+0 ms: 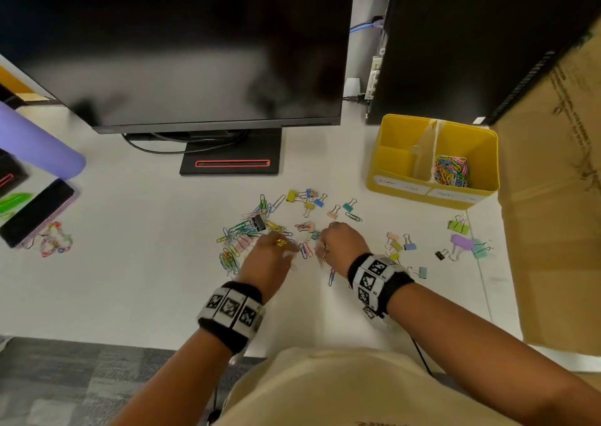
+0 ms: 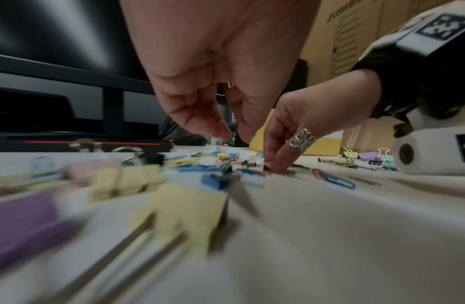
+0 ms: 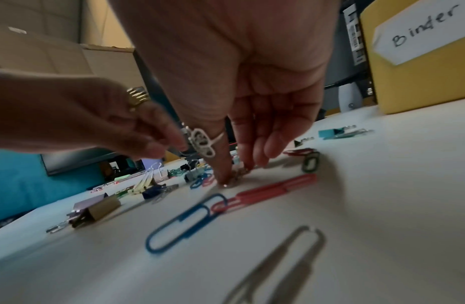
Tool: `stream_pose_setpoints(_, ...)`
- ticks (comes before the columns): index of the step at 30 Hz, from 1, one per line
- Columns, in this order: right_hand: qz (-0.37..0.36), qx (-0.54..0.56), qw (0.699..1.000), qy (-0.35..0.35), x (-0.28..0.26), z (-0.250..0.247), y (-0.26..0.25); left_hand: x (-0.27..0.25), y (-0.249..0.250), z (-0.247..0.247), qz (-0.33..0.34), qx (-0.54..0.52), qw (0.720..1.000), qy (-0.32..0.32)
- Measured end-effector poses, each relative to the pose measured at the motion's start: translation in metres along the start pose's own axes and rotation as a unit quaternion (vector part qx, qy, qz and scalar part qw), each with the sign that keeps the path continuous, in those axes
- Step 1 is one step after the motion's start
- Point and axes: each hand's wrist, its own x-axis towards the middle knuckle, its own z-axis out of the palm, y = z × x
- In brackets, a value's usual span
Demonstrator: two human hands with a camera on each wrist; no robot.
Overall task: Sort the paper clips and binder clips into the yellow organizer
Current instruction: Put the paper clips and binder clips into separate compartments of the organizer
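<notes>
From the head camera, the yellow organizer (image 1: 432,162) stands at the back right of the counter (image 1: 136,246). Its right compartment already carries a heap of coloured paper clips (image 1: 452,171); the left one, labelled for binder clips, looks bare as far as this angle shows. Much is left, I judge: a loose pile of paper clips (image 1: 240,233) lies mixed with binder clips in front of the monitor (image 1: 182,44), and pastel binder clips (image 1: 460,241) sit scattered to the right, well apart from the organizer's mouth. Both hands hover over the middle of the pile, the left hand (image 1: 268,258) just beside the right hand (image 1: 340,246).

In the left wrist camera, the left hand (image 2: 226,67) points its fingers down, thumb and fingertips drawn close in a narrow grip above the counter; whether anything sits between them I cannot tell. The foreground clips are blurred.

In the right wrist camera, the right hand (image 3: 242,82) reaches down with its fingertips (image 3: 226,176) touching the counter, pressed close round a small metallic bit that is too small to name. A blue paper clip (image 3: 182,222) linked to a red paper clip (image 3: 265,193) lies just beside them, untouched.
</notes>
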Motion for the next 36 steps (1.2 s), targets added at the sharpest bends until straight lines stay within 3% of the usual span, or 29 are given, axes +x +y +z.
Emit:
stream_pose_setpoints(4,0.028,0.074,0.997,0.009,-0.005,-0.002,0.007,0.04,0.023,0.005,0.033,0.053,0.995,-0.075)
stream_pose_setpoints(6,0.059,0.108,0.991,0.051,-0.011,-0.013,0.023,0.056,0.03,0.009,0.039,0.101,0.987,-0.118)
stream_pose_setpoints(9,0.117,0.078,0.985,0.104,-0.017,-0.034,0.056,0.067,0.032,0.015,0.018,0.149,0.975,-0.166)
stream_pose_setpoints(13,0.151,0.021,0.986,0.072,-0.012,-0.044,0.08,0.075,0.028,0.021,0.005,0.121,0.972,-0.2)
stream_pose_setpoints(17,0.056,-0.001,0.993,0.107,0.001,-0.045,0.063,0.082,0.036,0.021,-0.008,0.066,0.978,-0.2)
stream_pose_setpoints(23,-0.09,-0.044,0.995,-0.007,0.037,-0.035,0.042,0.091,0.038,0.018,-0.034,0.039,0.979,-0.198)
stream_pose_setpoints(27,-0.05,-0.116,0.992,0.014,0.042,-0.039,0.051,0.103,0.038,0.01,0.007,0.035,0.979,-0.199)
stream_pose_setpoints(30,-0.009,-0.109,0.993,0.052,0.043,-0.045,0.061,0.113,0.038,0.008,0.018,-0.008,0.982,-0.188)
stream_pose_setpoints(36,-0.133,-0.014,0.985,0.11,0.024,-0.041,0.052,0.119,0.025,-0.016,0.069,-0.041,0.992,-0.098)
